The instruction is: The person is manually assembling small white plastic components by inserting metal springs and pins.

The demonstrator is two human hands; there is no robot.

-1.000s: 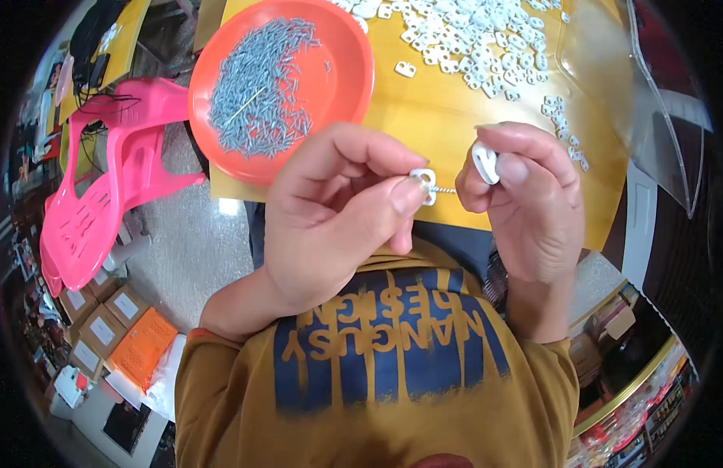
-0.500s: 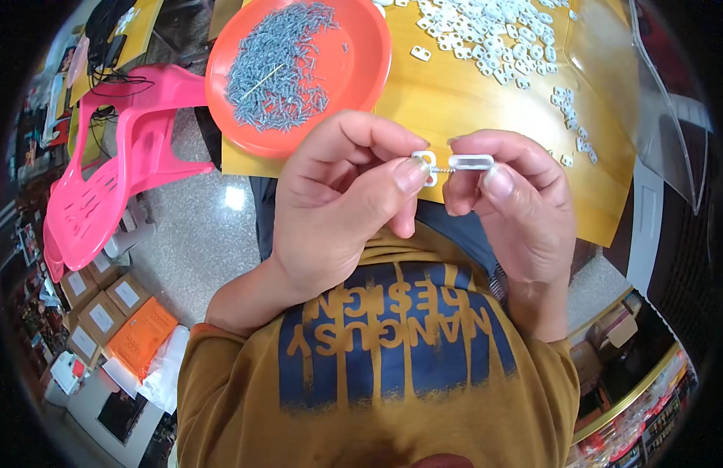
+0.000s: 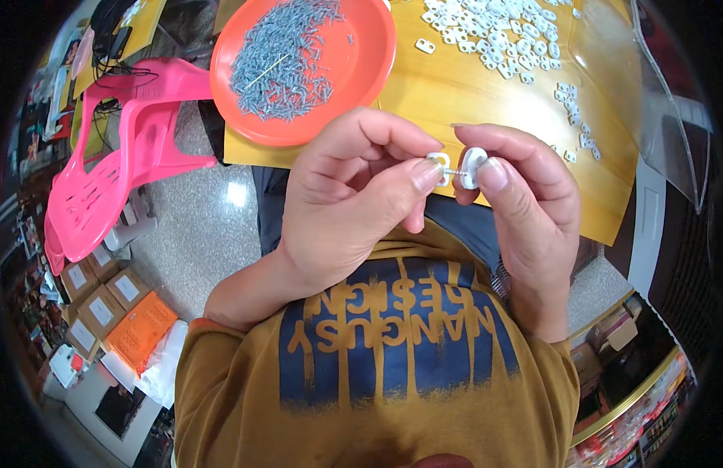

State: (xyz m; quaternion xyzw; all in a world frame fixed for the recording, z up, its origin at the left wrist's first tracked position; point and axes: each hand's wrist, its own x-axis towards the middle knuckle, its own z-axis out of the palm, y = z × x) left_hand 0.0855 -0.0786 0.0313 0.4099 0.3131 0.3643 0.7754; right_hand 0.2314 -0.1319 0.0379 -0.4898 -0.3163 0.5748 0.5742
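Note:
In front of my chest, my left hand [image 3: 342, 199] pinches a small white plastic plate [image 3: 443, 159] with holes between thumb and fingers. A thin metal screw [image 3: 456, 171] bridges the short gap to a white oval plastic piece [image 3: 473, 165]. That piece is gripped by the thumb and fingers of my right hand [image 3: 533, 195]. Fingertips hide parts of both plastic pieces, and how deep the screw sits in either cannot be made out. Beyond my left hand, a round red-orange plate [image 3: 360, 74] holds a heap of grey screws [image 3: 279, 66].
Many white plastic pieces [image 3: 494, 35] lie heaped at the far side of the yellow table [image 3: 412, 93], with a looser line of pieces [image 3: 568, 101] to the right. A pink plastic chair [image 3: 104, 191] stands at left, above stacked cardboard boxes [image 3: 104, 308].
The oval piece in my right fingers has turned, from lying lengthwise to standing upright with a round side showing. Both hands have shifted slightly right and keep their hold.

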